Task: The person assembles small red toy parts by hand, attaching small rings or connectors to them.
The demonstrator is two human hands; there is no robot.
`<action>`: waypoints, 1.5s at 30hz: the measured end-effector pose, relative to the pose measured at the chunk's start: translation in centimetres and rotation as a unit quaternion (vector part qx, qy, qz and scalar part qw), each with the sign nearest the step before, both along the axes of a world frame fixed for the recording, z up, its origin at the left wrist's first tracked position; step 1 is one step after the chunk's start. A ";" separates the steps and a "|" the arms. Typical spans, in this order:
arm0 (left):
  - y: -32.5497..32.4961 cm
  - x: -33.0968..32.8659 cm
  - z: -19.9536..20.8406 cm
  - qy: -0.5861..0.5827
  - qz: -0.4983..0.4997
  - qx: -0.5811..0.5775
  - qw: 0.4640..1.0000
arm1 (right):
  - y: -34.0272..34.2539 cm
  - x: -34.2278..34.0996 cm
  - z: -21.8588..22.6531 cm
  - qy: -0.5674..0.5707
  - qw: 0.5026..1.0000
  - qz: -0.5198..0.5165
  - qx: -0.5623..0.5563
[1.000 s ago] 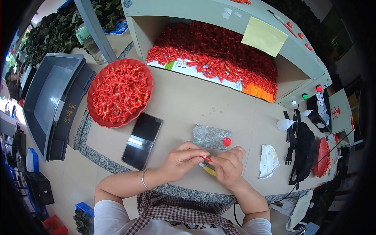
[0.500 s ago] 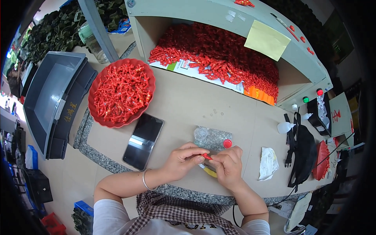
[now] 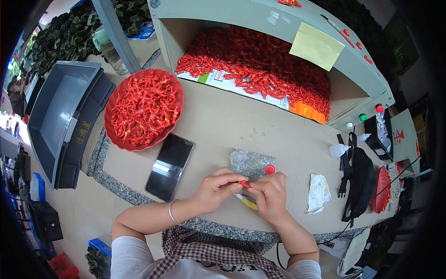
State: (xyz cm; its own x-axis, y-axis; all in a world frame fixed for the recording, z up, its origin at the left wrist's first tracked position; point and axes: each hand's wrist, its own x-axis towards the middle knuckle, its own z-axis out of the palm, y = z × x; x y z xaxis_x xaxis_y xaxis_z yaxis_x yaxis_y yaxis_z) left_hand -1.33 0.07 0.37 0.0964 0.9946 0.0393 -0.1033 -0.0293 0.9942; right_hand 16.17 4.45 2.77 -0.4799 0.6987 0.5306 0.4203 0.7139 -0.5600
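Note:
Fingertips and thumb of my left hand (image 3: 214, 190) are closed on one end of a small glossy red piece (image 3: 244, 184), shaped like a tiny figure. My right hand (image 3: 271, 197) pinches its other end, so the piece spans both hands above the table. Just beyond them lies a speckled grey stone slab (image 3: 256, 161), with a small clear round dish (image 3: 239, 156) and a red cap (image 3: 270, 169) on it. Under the hands shows a tool with a yellow part (image 3: 249, 203), mostly hidden. The fingers cover much of the red piece.
A red bowl (image 3: 108, 122) full of similar red pieces stands left, beside a phone (image 3: 170, 167) and grey bins (image 3: 65, 121). The shelf (image 3: 209, 14) ahead holds a large heap of them. To the right lie a crumpled white cloth (image 3: 318, 193) and a black bag (image 3: 361, 186).

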 end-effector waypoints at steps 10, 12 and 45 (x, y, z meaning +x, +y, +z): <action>0.3 0.0 0.3 0.011 -0.009 0.057 0.998 | -0.2 0.1 0.0 -0.016 0.998 -0.010 0.056; 0.4 0.1 0.7 0.070 0.000 0.088 0.994 | -0.5 0.1 0.1 -0.026 0.997 -0.009 0.073; 0.2 -0.7 0.3 -0.211 -0.118 -0.104 0.965 | 21.8 6.8 -1.5 -0.066 0.963 -0.254 0.057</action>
